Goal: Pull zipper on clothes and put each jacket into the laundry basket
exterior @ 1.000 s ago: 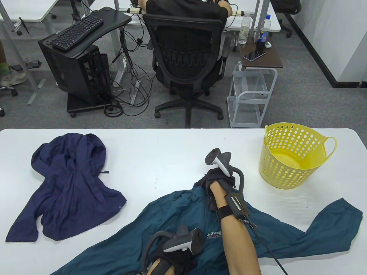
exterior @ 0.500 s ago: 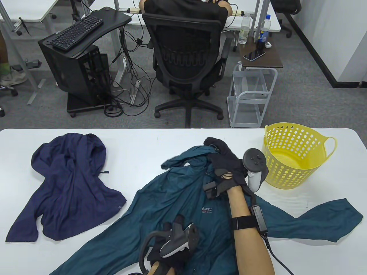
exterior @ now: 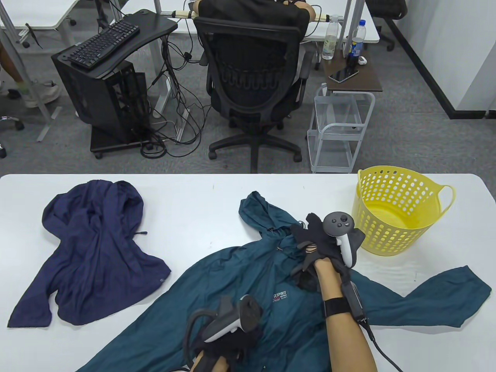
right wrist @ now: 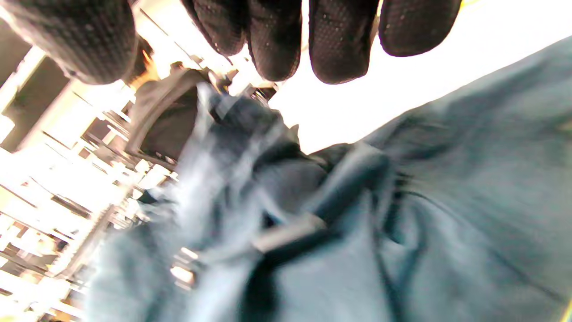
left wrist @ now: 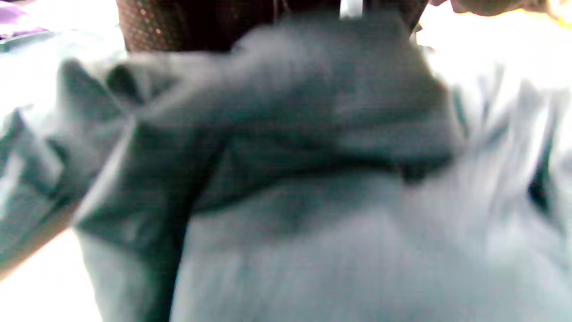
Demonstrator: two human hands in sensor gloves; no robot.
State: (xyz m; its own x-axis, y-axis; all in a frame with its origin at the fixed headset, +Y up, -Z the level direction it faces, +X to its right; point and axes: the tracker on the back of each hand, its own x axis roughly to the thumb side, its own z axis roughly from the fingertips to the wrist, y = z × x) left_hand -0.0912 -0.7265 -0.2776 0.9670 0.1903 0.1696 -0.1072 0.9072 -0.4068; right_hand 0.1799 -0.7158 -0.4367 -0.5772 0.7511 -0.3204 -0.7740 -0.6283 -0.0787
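Observation:
A teal jacket point(exterior: 248, 279) lies spread front-up at the near middle of the white table point(exterior: 201, 201), hood point(exterior: 255, 209) towards the far edge. A small zipper pull point(exterior: 278, 248) shows below the collar. My right hand point(exterior: 312, 234) hovers over the collar's right side; in the right wrist view its fingers point(right wrist: 339, 40) hang straight above the teal jacket point(right wrist: 447, 188) with nothing between them. My left hand point(exterior: 232, 341) rests on the jacket's lower front, fingers hidden under the tracker. The left wrist view shows only blurred teal fabric point(left wrist: 290, 201). A navy jacket point(exterior: 93, 248) lies crumpled at the left.
A yellow perforated laundry basket point(exterior: 391, 232) stands at the table's right, close to my right hand. Beyond the far edge are an office chair point(exterior: 252, 85) with a seated person, a wire cart point(exterior: 341, 131) and a keyboard stand point(exterior: 108, 58).
The teal jacket's bunched top has been spread away from me, so the hood now lies flat. My right hand swept outward, then drew back to the collar. My left hand slid slightly towards me.

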